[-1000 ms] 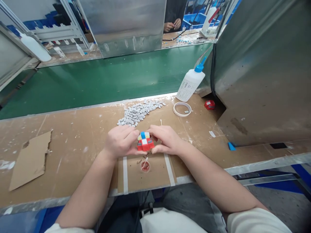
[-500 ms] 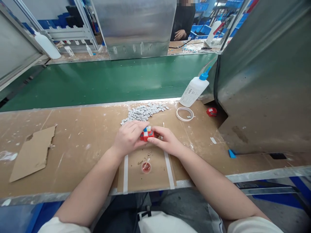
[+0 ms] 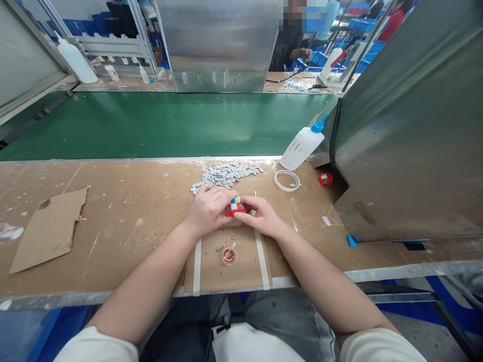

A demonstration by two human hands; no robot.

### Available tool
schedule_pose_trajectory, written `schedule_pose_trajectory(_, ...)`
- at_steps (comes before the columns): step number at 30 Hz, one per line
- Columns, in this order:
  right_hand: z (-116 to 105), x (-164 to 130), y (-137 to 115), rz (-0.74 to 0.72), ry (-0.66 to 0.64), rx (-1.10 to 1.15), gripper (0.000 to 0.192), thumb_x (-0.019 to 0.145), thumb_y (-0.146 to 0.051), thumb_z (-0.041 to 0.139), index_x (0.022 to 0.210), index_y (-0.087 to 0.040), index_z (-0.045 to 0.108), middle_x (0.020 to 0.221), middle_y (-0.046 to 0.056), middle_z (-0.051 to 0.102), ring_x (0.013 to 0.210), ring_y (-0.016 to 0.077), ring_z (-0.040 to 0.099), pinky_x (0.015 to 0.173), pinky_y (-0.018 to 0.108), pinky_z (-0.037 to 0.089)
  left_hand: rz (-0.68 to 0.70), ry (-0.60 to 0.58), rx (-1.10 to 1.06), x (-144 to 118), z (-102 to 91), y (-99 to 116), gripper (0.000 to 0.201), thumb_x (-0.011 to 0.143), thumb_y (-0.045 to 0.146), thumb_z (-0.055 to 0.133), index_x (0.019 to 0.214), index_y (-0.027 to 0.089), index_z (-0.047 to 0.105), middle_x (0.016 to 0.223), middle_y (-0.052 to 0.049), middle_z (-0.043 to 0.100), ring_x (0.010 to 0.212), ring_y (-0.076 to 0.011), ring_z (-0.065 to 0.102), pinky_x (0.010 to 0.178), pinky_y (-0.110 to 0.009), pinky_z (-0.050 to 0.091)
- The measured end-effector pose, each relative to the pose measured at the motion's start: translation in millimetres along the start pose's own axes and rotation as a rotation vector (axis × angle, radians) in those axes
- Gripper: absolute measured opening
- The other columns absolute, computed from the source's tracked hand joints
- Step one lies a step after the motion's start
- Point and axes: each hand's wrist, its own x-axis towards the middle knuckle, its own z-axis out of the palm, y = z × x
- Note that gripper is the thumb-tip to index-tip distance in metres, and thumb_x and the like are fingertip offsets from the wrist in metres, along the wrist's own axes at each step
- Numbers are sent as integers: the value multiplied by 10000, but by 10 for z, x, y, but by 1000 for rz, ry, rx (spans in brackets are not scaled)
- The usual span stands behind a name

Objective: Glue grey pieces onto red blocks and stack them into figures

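Note:
A small red toy car (image 3: 234, 209) with grey windows and a blue, white and yellow top piece is held above the bench, between both hands. My left hand (image 3: 209, 208) is closed on its left side, fingers over the top. From the right, my right hand (image 3: 262, 217) pinches it between thumb and fingers. Just behind the hands lies a heap of small grey rectangular pieces (image 3: 222, 176). In front of them stands a little cup of reddish liquid (image 3: 229, 256) with a thin stick in it. A cotton swab (image 3: 255, 194) shows behind my right hand.
A white bottle with a blue nozzle (image 3: 303, 147) leans beside a tape roll (image 3: 287, 181). Another red toy car (image 3: 325, 179) sits by the metal panel (image 3: 407, 151). Torn cardboard (image 3: 49, 231) lies left. Beyond the green conveyor belt (image 3: 169, 125) is a person (image 3: 289, 45).
The whole view has shifted slightly. Both hands still hold the red toy car in nearly the same place. The person across the belt has raised a hand.

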Motion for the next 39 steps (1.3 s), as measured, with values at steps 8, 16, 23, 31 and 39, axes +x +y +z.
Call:
schedule_pose_trajectory(8,9,69,148,119,32,105,486,851,-655,832,982,-199,729,817,-3,624,704,147,532,649,287,460,-80,-56,-84,-27,165,-132,342,1048,500,655,1203,203,722,1165,-78,857,1119,-234,789,967,-429,387)
schedule_pose_trajectory(16,-112,334,19,105,-4,-77,432,848,-603,854,998,-208,762,882,16,671,777,171,560,717,300,475,-283,-34,-135,-29,224,-221,346,993,444,739,1293,272,722,1243,-54,840,1246,-273,731,1048,-456,407)
schedule_pose_trajectory(23,-607,1427,219,87,294,-472,459,865,-604,749,1106,-213,766,934,16,707,825,172,574,784,291,482,-584,142,-199,-63,308,-322,664,989,478,726,1567,249,492,1558,-136,634,1429,-331,592,1192,-498,456)
schedule_pose_trajectory(31,-1207,2381,872,273,453,-609,435,763,-497,842,1032,-160,787,826,14,715,824,190,602,810,300,467,-451,173,-268,-84,386,-270,209,1017,295,671,1216,234,688,1172,-92,718,1126,-276,683,1010,-455,569)
schedule_pose_trajectory(39,-1595,3100,1226,414,602,-530,273,972,-368,796,1120,-146,737,1042,48,754,931,188,707,896,384,600,-483,116,-317,-65,400,-223,112,1039,276,616,1092,239,708,1077,-78,702,1024,-252,677,895,-428,575)
